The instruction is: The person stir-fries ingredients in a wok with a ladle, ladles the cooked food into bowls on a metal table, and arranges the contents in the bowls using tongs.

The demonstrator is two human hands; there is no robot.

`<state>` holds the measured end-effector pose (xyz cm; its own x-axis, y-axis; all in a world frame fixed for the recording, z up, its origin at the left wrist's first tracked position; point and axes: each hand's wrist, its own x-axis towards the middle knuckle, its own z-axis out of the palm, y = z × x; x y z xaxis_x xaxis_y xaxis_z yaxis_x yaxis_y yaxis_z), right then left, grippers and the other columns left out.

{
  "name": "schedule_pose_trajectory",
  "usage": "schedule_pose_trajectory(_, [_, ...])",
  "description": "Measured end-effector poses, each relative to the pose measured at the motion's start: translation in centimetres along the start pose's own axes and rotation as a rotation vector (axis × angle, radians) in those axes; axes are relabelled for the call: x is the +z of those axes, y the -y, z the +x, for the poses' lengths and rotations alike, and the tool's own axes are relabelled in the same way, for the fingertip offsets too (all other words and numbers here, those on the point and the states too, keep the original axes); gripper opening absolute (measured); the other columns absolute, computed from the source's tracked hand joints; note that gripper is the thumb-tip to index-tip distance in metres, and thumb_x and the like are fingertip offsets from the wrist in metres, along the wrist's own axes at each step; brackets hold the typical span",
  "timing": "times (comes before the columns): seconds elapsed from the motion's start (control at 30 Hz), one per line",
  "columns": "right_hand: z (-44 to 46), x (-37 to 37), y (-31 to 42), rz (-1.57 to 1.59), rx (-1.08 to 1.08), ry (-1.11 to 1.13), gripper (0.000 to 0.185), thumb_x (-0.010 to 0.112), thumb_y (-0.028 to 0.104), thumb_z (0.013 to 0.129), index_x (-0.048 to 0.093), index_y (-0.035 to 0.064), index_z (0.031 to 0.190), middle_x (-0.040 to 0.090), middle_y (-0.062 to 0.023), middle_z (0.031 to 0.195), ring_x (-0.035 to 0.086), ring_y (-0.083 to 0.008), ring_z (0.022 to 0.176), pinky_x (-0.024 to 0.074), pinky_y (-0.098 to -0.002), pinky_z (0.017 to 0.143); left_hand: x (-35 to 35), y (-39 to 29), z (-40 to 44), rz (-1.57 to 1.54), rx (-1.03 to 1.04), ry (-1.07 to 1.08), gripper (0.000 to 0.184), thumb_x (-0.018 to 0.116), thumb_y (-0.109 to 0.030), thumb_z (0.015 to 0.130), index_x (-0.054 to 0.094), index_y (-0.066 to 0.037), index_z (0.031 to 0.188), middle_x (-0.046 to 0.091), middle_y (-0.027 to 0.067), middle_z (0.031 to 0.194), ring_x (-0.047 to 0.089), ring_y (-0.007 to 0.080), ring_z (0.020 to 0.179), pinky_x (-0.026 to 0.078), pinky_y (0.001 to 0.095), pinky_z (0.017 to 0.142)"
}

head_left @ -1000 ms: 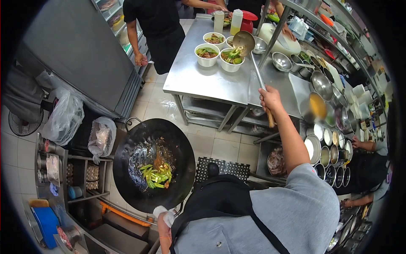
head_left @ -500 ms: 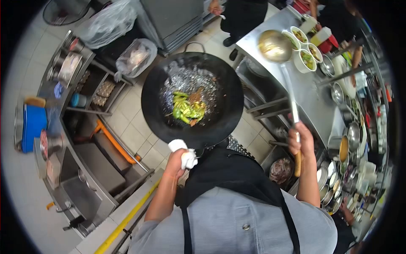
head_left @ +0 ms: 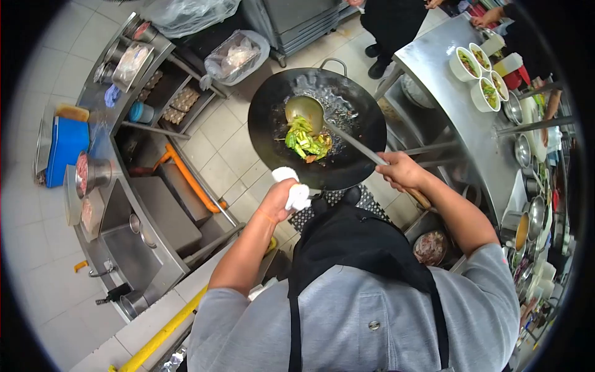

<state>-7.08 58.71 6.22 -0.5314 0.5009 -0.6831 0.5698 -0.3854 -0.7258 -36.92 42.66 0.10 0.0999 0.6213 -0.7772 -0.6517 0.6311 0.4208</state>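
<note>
My left hand (head_left: 277, 200) is closed round a folded white cloth (head_left: 299, 196) at the near handle of a large black wok (head_left: 263, 146). The wok is held over the tiled floor, with its far loop handle (head_left: 335, 62) unheld. In my right hand (head_left: 401, 171) is the long handle of a ladle (head_left: 353, 142), whose wooden end sticks out below the fist. The ladle's bowl is down inside the wok, against cut green vegetables (head_left: 308, 146) with some brown bits. The wok's inner surface looks wet and shiny.
On the right, a steel counter (head_left: 434, 74) bears several white bowls (head_left: 484, 96) of food. A bin with a clear liner (head_left: 235, 59) stands beyond the wok. To the left are a steel sink unit (head_left: 133, 242) and a blue container (head_left: 67, 149). Another person (head_left: 387, 28) stands at the back.
The ladle has come down from over the counter into the wok, my right hand moving inward with it. The view has shifted, so the wok and left hand appear further right.
</note>
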Motion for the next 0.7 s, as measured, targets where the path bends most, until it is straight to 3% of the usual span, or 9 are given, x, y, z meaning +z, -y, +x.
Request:
schedule_pose_trajectory(0.13, [0.1,2.8,-1.6,0.437,0.285,0.234,0.041,0.055,0.015,0.092,0.045,0.0062,0.131,0.045,-0.0022,0.06,0.038,-0.0084,0.037,0.0289,-0.0254,0.031,-0.5,1.4,1.8,0.027,-0.062,-0.104,0.007,0.049,-0.012,0.085,0.054,-0.008,0.086,0.06,0.0048,0.072,0.061,0.0182,0.059,0.054,0.0357,0.053])
schedule_pose_trajectory(0.17, [0.1,3.5,-1.9,0.452,0.295,0.244,0.044,0.055,0.015,0.093,0.041,0.0079,0.134,0.046,-0.0021,0.062,0.035,-0.0082,0.037,0.028,-0.0239,0.031,-0.4,2.1,2.1,0.004,-0.035,-0.136,0.01,0.049,-0.015,0.085,0.055,-0.007,0.086,0.061,0.0055,0.071,0.062,0.0181,0.057,0.052,0.0339,0.047])
schedule_pose_trajectory(0.27, [-0.8,4.6,-2.7,0.661,0.332,0.279,0.028,0.053,0.015,0.093,0.049,0.0106,0.121,0.045,-0.0021,0.063,0.035,-0.0076,0.037,0.0281,-0.0235,0.031,-1.8,3.9,1.3,-0.036,-0.02,-0.117,0.013,0.049,-0.016,0.084,0.056,-0.006,0.087,0.062,0.0068,0.071,0.062,0.0177,0.054,0.051,0.0325,0.042])
schedule_pose_trajectory(0.4, [-5.7,4.4,-3.8,0.64,0.246,0.098,0.02,0.051,0.016,0.094,0.052,0.0115,0.113,0.045,-0.0011,0.064,0.033,-0.0061,0.038,0.0268,-0.0222,0.032,-1.6,4.5,-1.9,-0.081,-0.078,-0.056,0.014,0.048,-0.015,0.085,0.057,-0.005,0.089,0.063,0.0076,0.074,0.063,0.0192,0.059,0.054,0.0346,0.05])
schedule_pose_trajectory(0.53, [-12.4,0.8,-5.5,1.016,0.192,0.14,0.028,0.05,0.019,0.095,0.05,0.0109,0.122,0.044,0.0001,0.065,0.032,-0.0043,0.04,0.0261,-0.0205,0.033,3.0,4.6,-4.8,-0.021,-0.08,-0.022,0.016,0.048,-0.013,0.083,0.057,-0.002,0.09,0.064,0.0104,0.08,0.065,0.0212,0.067,0.055,0.0356,0.057])
schedule_pose_trajectory(0.7, [-20.3,-4.5,-5.7,1.214,-0.017,0.068,0.035,0.047,0.021,0.097,0.046,0.0104,0.13,0.041,0.0016,0.065,0.031,-0.002,0.04,0.0244,-0.0166,0.031,7.1,4.2,-3.9,0.045,-0.056,0.08,0.019,0.051,-0.016,0.08,0.055,-0.002,0.093,0.064,0.0107,0.08,0.065,0.0217,0.067,0.056,0.0356,0.057])
